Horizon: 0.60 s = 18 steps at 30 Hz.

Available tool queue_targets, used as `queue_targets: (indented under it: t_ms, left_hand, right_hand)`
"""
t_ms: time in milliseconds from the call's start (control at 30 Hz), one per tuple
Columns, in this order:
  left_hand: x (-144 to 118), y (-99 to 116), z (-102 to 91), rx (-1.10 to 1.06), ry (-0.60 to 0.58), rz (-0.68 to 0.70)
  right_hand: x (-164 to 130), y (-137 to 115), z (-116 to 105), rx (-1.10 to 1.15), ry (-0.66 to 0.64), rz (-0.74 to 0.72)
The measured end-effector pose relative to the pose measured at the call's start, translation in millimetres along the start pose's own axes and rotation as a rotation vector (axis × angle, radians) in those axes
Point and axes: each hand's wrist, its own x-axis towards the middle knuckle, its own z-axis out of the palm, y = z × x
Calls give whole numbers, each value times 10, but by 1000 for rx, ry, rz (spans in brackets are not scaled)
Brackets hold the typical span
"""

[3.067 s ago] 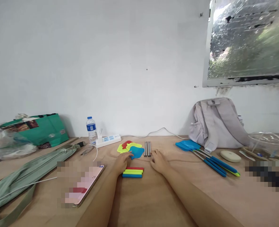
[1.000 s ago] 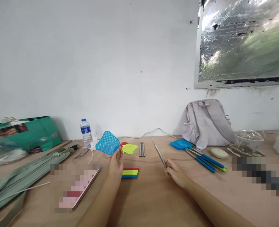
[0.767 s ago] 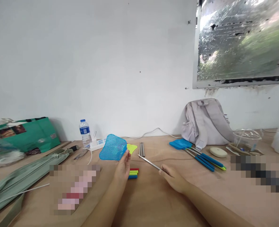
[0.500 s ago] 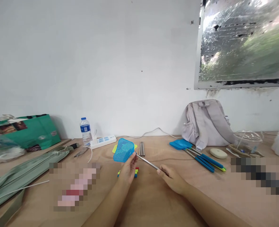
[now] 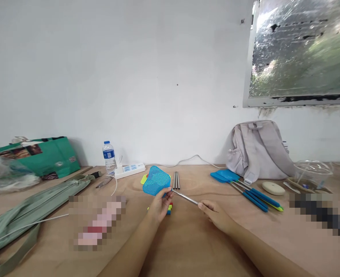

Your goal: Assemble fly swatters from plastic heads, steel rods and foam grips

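Bottle [image 5: 109,157] label (blue, writing unreadable)

Left hand [image 5: 160,203] holds blue swatter head [image 5: 156,181], right hand [image 5: 217,216] metal rod [image 5: 184,197]

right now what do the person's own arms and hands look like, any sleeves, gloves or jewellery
Both forearms are bare as far as the picture shows: no sleeve reaches into view on either side. The left hand and the right hand wear no gloves. No ring, watch, bracelet or marking can be seen on the fingers or wrists. Nails are too small to judge.
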Motion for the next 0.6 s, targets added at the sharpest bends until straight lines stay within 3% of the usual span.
queue_targets:
  t_ms: [300, 467, 600]
  left_hand:
    - [21, -77, 5, 101, -54, 48]
    - [-12, -41, 10, 166, -114, 47]
    - [-66, 52, 55, 317, -155, 146]
  right_hand:
    - [-34, -72, 108, 75, 44, 2]
    - [-39, -6, 245, 342, 23, 77]
    - [-4, -52, 348, 523, -30, 164]
